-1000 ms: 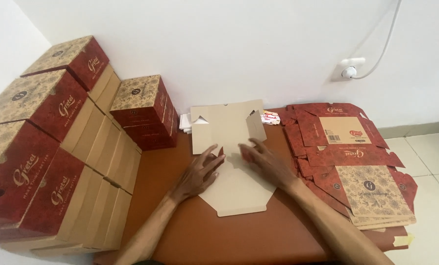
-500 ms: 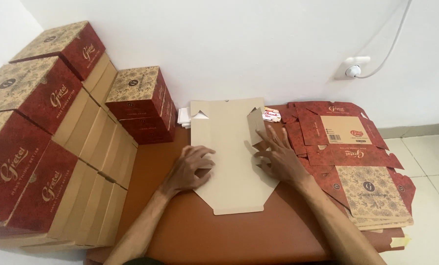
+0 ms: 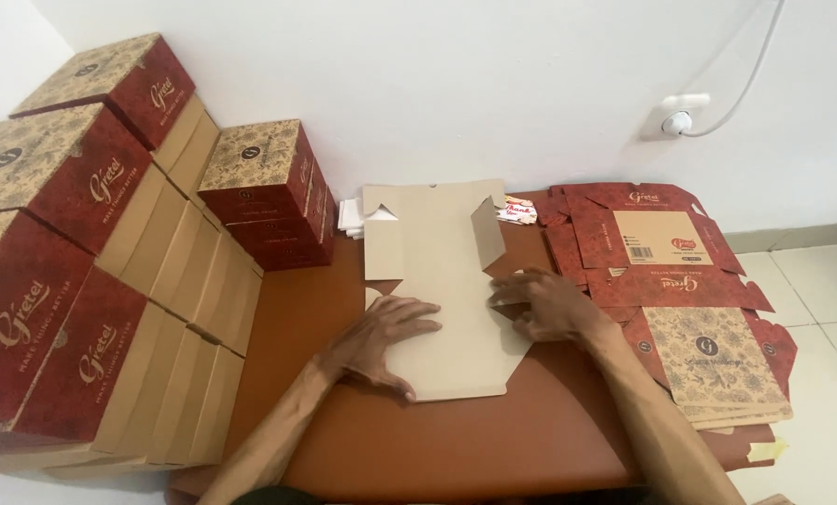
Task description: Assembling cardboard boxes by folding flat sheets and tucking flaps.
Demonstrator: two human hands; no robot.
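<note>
A flat, unprinted brown cardboard box blank (image 3: 437, 299) lies plain side up at the middle of the reddish-brown table (image 3: 418, 449), its long axis running from six to twelve o'clock, with one side flap at its two o'clock corner standing partly raised. The left hand (image 3: 381, 341) rests palm down on the blank's lower left part, fingers spread and flat, pressing rather than gripping, so it closes on nothing. The right hand (image 3: 549, 304) sits at the blank's three o'clock edge, fingers curled loosely onto the cardboard near the raised flap; whether they pinch the edge or only press on it cannot be told. Just beyond the blank at twelve o'clock, small white slips (image 3: 351, 217) and a small red-and-white packet (image 3: 519, 210) lie against the wall side of the table. At three o'clock from the blank, touching the right hand's side, a pile of unfolded red-and-tan printed box blanks (image 3: 680, 290) spreads toward the table's edge. At ten o'clock stands a short stack of assembled red patterned boxes (image 3: 269, 192), and at nine o'clock, well apart, a taller wall of assembled boxes (image 3: 82, 252) fills the left side. A white wall socket (image 3: 675, 117) with a cable sits at one o'clock.
</note>
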